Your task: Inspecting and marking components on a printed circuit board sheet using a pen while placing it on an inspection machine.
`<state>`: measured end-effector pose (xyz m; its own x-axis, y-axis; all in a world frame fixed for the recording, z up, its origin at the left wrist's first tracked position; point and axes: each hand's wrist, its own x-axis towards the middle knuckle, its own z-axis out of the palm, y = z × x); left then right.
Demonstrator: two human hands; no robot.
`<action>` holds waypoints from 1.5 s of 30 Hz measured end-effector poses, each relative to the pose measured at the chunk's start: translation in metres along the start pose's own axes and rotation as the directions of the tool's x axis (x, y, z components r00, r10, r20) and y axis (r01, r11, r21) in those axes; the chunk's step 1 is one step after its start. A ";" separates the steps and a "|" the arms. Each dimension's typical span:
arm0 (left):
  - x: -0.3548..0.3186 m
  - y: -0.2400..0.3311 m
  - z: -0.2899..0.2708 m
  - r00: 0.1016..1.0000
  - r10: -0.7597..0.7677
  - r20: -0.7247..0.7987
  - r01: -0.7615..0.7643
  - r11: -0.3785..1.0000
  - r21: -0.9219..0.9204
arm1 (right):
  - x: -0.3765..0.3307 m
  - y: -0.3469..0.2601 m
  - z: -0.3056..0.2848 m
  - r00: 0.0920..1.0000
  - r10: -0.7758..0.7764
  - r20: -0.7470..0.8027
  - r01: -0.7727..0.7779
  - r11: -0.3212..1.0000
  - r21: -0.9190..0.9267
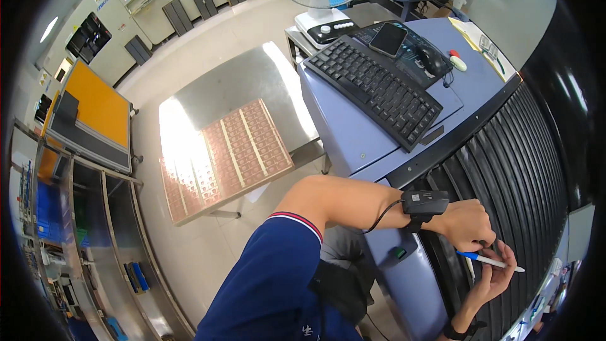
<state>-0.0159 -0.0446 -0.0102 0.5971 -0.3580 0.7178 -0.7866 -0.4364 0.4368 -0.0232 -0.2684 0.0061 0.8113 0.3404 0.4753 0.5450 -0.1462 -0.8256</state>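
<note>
Both hands meet at the near right, over the black ribbed shutter — the work with the pen looks just begun, nothing visibly marked. The left hand, with a black wrist device, is curled at the pen's blue end; the right hand grips the white barrel. On the bench beyond, keyboard and phone lie untouched.

Blue-grey console desk with black keyboard, phone and mouse on a mat.
</note>
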 end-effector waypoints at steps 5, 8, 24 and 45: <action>-0.002 0.008 -0.013 0.999 0.044 -0.014 -0.045 0.996 -0.072 | 0.001 -0.019 0.016 1.000 0.021 0.009 -0.022 0.994 0.103; -0.001 0.007 -0.012 0.999 0.051 0.002 -0.050 0.998 -0.035 | 0.001 -0.023 0.019 0.999 0.047 -0.004 -0.046 0.992 0.115; 0.004 0.018 -0.026 0.998 -0.030 0.055 0.031 0.999 -0.014 | 0.008 -0.043 0.012 0.998 0.032 0.048 -0.037 0.994 0.102; 0.008 0.018 -0.022 0.987 -0.142 0.070 0.145 0.989 -0.041 | 0.008 -0.036 0.009 0.988 0.020 0.152 -0.038 0.992 0.119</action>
<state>-0.0289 -0.0371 0.0157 0.7120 -0.3496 0.6090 -0.6977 -0.4496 0.5577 -0.0380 -0.2516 0.0370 0.7804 0.4744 0.4073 0.4847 -0.0474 -0.8734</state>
